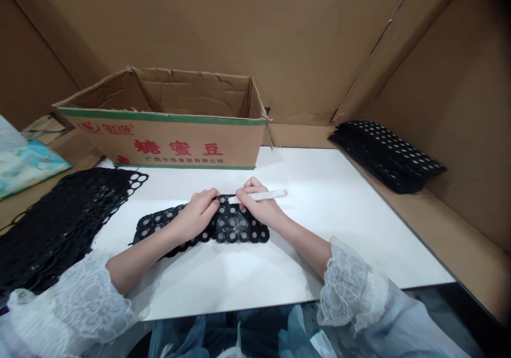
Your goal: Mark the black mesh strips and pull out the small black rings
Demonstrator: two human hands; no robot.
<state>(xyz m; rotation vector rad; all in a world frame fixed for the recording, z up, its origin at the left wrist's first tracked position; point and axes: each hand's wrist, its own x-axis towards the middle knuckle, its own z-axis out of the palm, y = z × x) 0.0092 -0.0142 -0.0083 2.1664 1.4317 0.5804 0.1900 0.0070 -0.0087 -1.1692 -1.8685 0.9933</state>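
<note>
A black perforated sheet (232, 224) with rows of round pale spots lies on the white table in front of me. Its left part (157, 220) is bent at an angle to the right part. My left hand (196, 213) rests across the sheet's middle, fingers curled and gripping at its upper edge. In my right hand (255, 201) is a slim white pen-like tool (271, 194), pinched between thumb and fingers. The tool's tip end points left at the sheet's top edge, close to my left fingertips. What kind of tool it is, I cannot tell.
An open cardboard box (167, 139) with red lettering stands behind the sheet. Black lattice sheets (51, 225) are heaped at left, beside a teal-and-white packet (34, 161). Several spotted black sheets (391, 153) lie stacked at right. Cardboard walls (299, 38) enclose the table (319, 187).
</note>
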